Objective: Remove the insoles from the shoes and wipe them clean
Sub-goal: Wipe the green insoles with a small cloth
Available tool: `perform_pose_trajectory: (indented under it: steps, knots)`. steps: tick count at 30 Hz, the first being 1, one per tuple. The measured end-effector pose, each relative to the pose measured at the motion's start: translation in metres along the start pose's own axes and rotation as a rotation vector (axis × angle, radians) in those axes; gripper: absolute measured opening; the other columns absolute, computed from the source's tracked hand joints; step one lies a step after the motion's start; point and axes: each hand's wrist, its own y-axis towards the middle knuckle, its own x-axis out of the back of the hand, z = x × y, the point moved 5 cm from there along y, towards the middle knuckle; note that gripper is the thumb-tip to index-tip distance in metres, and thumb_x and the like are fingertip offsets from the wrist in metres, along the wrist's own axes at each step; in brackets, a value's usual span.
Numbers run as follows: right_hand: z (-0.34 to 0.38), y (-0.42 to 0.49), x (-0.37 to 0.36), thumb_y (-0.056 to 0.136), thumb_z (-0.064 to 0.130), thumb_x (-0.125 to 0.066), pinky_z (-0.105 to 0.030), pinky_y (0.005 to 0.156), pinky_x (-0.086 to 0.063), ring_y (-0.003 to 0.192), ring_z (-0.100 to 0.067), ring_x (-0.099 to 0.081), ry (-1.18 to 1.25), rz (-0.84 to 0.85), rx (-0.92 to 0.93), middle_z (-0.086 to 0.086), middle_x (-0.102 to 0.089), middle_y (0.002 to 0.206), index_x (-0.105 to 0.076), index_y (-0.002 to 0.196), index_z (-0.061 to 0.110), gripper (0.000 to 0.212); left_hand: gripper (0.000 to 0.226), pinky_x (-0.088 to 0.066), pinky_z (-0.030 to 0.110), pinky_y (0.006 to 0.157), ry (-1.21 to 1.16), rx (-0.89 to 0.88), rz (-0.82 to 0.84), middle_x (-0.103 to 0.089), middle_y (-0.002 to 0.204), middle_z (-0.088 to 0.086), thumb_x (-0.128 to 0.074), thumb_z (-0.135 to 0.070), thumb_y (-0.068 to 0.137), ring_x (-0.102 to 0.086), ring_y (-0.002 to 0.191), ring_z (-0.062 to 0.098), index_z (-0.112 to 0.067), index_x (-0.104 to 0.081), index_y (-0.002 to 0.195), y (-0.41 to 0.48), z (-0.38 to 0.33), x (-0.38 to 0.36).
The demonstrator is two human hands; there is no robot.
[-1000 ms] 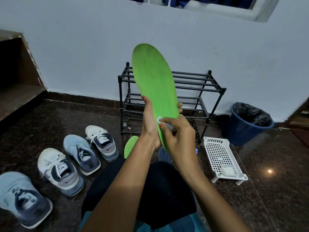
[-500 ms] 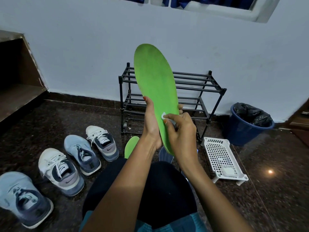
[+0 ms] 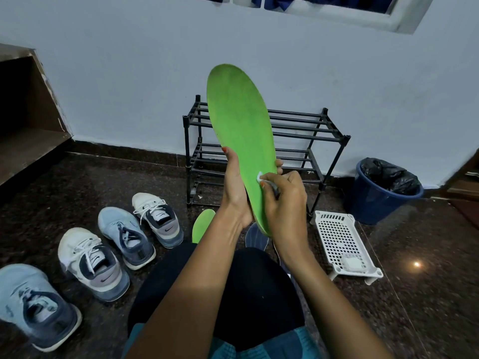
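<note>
A bright green insole [image 3: 241, 125] stands nearly upright in front of me. My left hand [image 3: 234, 187] grips its lower part from the left, with fingertips showing past its right edge. My right hand [image 3: 283, 203] pinches a small white wipe [image 3: 260, 176] and presses it on the insole's lower face. A second green insole [image 3: 202, 225] lies on the floor past my knee, next to a dark blue insole [image 3: 255, 237]. Several sneakers lie at the left: a white one [image 3: 158, 216], a light blue one [image 3: 127, 237], another white one [image 3: 90, 263] and another light blue one [image 3: 33, 304].
A black metal shoe rack [image 3: 311, 136] stands against the wall behind the insole. A white perforated tray [image 3: 339, 239] holding a small white block lies on the floor at the right. A blue bin [image 3: 381, 200] with a black liner stands beyond it. Wooden steps [image 3: 23, 141] rise at the left.
My right hand has slid the wipe upward along the insole's lower part. The insole and my left hand have shifted slightly to the right.
</note>
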Motion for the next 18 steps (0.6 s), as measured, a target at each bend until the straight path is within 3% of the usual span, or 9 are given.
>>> perform_pose_trajectory:
  steps: [5, 11, 18]
  knots:
    - [0.006, -0.009, 0.000, 0.084, -0.001, -0.061, -0.003, 0.065, -0.034, 0.070, -0.004, -0.047, 0.116, 0.071, -0.027, 0.001, -0.044, 0.078, -0.069, 0.098, 0.000, 0.017, 0.089, -0.055, 0.027, 0.063, -0.007, -0.010, 0.005, -0.067, 0.082, 0.012, -0.005, -0.069, 0.091, -0.062, 0.069, 0.020, -0.001, -0.062, 0.098, 0.000, -0.002, 0.002]
    - [0.011, -0.021, 0.003, 0.083, 0.000, -0.063, -0.002, 0.063, -0.034, 0.072, 0.009, -0.048, 0.177, 0.110, -0.011, 0.008, -0.043, 0.074, -0.070, 0.096, 0.002, 0.015, 0.092, -0.055, 0.026, 0.065, -0.026, -0.005, 0.016, -0.067, 0.083, 0.012, -0.007, -0.071, 0.089, -0.063, 0.069, 0.019, 0.002, -0.062, 0.100, 0.001, -0.001, 0.002]
    - [-0.001, -0.001, 0.007, 0.085, -0.001, -0.060, -0.016, 0.065, -0.031, 0.074, -0.017, -0.047, -0.011, -0.007, 0.038, 0.013, -0.036, 0.076, -0.069, 0.097, 0.003, 0.016, 0.089, -0.055, 0.031, 0.072, 0.000, 0.008, 0.029, -0.068, 0.086, 0.011, -0.003, -0.070, 0.090, -0.062, 0.079, 0.023, -0.006, -0.064, 0.098, -0.002, 0.001, -0.002]
